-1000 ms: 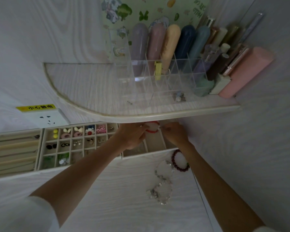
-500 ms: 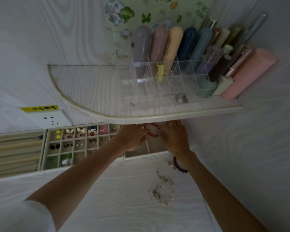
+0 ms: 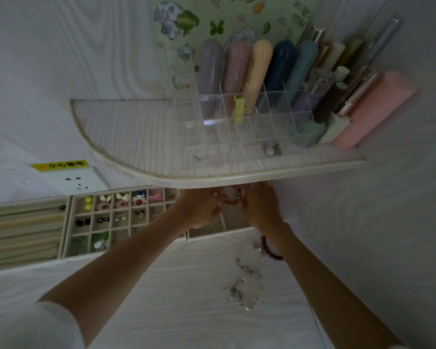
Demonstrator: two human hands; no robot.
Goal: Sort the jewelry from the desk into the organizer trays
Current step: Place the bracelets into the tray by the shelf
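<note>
My left hand (image 3: 199, 209) and my right hand (image 3: 259, 206) meet under the shelf edge, over the right-hand organizer tray (image 3: 212, 233). Both pinch a red bracelet (image 3: 230, 202) with a white piece between them; the shelf hides part of it. On the desk near my right forearm lie a dark red bead bracelet (image 3: 269, 250) and two clear beaded bracelets (image 3: 249, 280). The gridded organizer tray (image 3: 68, 235) to the left holds earrings and small ornaments in its cells.
A curved shelf (image 3: 212, 176) overhangs the trays, carrying a clear acrylic organizer (image 3: 249, 122) with coloured cases and tubes. A white socket with a yellow label (image 3: 73, 180) sits at left. A slotted tray (image 3: 20, 230) lies at far left.
My right hand has drawn back toward the tray's far end, and both hands have shifted the red bracelet slightly under the shelf edge. The desk bracelets have not moved.
</note>
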